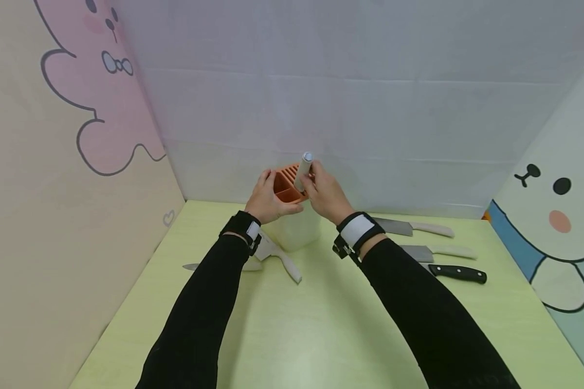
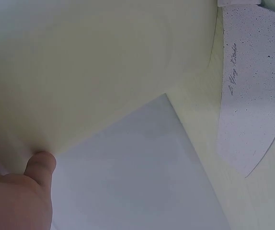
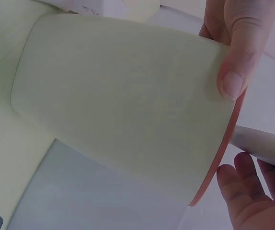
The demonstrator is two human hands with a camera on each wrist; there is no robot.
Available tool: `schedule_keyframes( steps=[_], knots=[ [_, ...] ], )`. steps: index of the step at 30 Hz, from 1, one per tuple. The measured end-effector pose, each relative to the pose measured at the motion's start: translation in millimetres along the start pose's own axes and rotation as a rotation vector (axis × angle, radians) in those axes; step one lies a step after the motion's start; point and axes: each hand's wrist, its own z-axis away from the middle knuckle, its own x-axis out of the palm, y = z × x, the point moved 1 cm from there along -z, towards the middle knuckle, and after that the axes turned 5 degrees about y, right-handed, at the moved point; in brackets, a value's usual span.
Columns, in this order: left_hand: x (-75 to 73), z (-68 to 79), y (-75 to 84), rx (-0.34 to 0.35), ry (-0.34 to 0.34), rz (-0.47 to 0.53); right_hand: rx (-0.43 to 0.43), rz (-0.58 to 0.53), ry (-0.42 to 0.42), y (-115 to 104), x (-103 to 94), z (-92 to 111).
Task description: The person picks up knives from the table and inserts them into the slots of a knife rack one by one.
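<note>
A pale knife block [image 1: 299, 231] with an orange slotted top [image 1: 286, 181] stands at the back middle of the table. My left hand [image 1: 267, 200] grips its left side at the rim, and the thumb shows against the pale wall in the right wrist view. My right hand [image 1: 328, 195] holds the pale handle of a knife [image 1: 303, 172] that sticks up, tilted, from the orange top. That knife's blade is hidden inside the block. In front of the block lies a pale-handled knife [image 1: 287, 266] with a broad white blade, lettered in the left wrist view.
On the right lie two pale-handled cleavers, the back one [image 1: 433, 229] and the front one [image 1: 452, 251], beside a black-handled knife [image 1: 457, 273]. A small knife [image 1: 192, 266] is partly hidden by the left sleeve. The white back wall [image 1: 350, 124] rises close behind the block.
</note>
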Motion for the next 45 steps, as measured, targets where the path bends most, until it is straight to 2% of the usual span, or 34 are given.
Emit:
schedule_keyframes(
  steps=[10,22,26,31,34,38,45],
  knots=[
    [-0.5,2.6,1.5,-0.018,-0.015,0.003,-0.029,0.046,0.002,0.9,0.5,1.4],
    [-2.7,3.9,1.7,0.006,-0.014,0.036,0.016,-0.01,0.013,4.9,4.2,3.2],
    [-2.1,3.1,1.1,0.013,-0.008,0.07,0.033,-0.015,-0.003,6.8,5.2,5.7],
    [-1.0,1.0,-1.2,0.011,-0.003,0.061,0.065,-0.01,-0.033,11.1,3.5,11.4],
    [0.0,-0.4,-3.1,0.012,-0.003,0.046,0.077,-0.007,-0.029,15.7,-1.0,17.0],
    [2.0,-1.6,-5.1,0.018,-0.021,0.055,0.088,-0.002,0.023,27.7,-13.3,30.6],
    [9.5,-8.7,-9.5,0.065,-0.057,0.073,0.164,-0.005,0.09,68.2,-46.5,64.8]
  ],
)
